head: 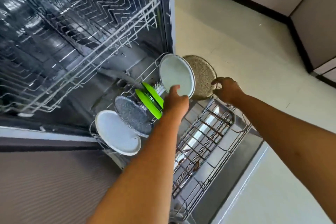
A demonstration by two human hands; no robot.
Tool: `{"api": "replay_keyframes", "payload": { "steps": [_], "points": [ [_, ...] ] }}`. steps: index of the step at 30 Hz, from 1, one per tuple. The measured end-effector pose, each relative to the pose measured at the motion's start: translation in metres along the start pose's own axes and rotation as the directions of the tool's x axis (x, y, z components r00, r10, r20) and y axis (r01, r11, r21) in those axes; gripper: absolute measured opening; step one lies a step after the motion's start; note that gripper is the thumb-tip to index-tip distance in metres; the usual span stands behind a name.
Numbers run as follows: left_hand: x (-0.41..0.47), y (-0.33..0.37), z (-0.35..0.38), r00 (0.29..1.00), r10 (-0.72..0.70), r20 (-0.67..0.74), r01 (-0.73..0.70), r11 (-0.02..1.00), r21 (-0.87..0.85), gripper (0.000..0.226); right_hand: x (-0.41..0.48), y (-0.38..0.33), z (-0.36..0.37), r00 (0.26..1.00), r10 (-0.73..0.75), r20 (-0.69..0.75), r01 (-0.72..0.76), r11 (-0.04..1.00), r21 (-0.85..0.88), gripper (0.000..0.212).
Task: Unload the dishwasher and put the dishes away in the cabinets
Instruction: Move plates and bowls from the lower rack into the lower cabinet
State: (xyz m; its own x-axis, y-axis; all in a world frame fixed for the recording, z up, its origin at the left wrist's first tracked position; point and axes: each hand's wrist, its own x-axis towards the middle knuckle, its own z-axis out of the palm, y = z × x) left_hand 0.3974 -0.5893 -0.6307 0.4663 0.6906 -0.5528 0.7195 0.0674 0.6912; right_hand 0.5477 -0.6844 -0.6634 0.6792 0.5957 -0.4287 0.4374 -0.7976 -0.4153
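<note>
The dishwasher's lower rack [209, 132] is pulled out over the open door. Plates stand on edge along its left side: a pale blue plate [116, 132] nearest me, a grey speckled plate [132, 114], two green plates [151, 100], another pale blue plate [175, 74], and a tan speckled plate [201, 72] at the far end. My left hand [175, 100] grips the lower rim of the far pale blue plate, thumb on its face. My right hand [227, 89] pinches the right edge of the tan speckled plate.
The upper rack [81, 29] is slid out, empty, above and left of the plates. The open door [236, 178] juts toward the pale floor on the right. Lower cabinets with dark kickboards [300, 29] line the far right wall.
</note>
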Motion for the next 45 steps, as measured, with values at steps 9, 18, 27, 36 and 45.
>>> {"api": "replay_keyframes", "payload": {
  "steps": [9, 18, 27, 36, 45],
  "points": [
    [0.106, 0.044, 0.018, 0.932, 0.262, 0.251, -0.355, 0.514, 0.781, 0.053, 0.055, 0.013, 0.010, 0.989, 0.141, 0.037, -0.142, 0.990, 0.024, 0.070],
    [0.133, 0.044, 0.039, 0.956, 0.241, 0.168, -0.240, 0.311, 0.920, 0.036, 0.084, 0.011, 0.027, 0.985, 0.167, 0.040, -0.170, 0.980, 0.099, 0.068],
    [0.116, 0.058, 0.018, 0.931, 0.355, -0.085, -0.174, 0.637, 0.751, 0.027, 0.070, -0.015, 0.025, 0.997, 0.066, -0.037, -0.057, 0.976, 0.209, 0.025],
    [0.019, 0.038, -0.030, 0.860, 0.364, -0.358, -0.232, 0.903, 0.361, 0.044, 0.009, -0.017, 0.015, 0.966, 0.102, -0.236, 0.007, 0.906, 0.423, 0.026],
    [-0.110, -0.071, -0.034, 0.797, -0.170, -0.580, 0.112, 0.985, -0.135, 0.040, -0.095, -0.017, -0.007, 0.912, 0.098, -0.399, 0.127, 0.856, 0.501, 0.030]
  ]
}}
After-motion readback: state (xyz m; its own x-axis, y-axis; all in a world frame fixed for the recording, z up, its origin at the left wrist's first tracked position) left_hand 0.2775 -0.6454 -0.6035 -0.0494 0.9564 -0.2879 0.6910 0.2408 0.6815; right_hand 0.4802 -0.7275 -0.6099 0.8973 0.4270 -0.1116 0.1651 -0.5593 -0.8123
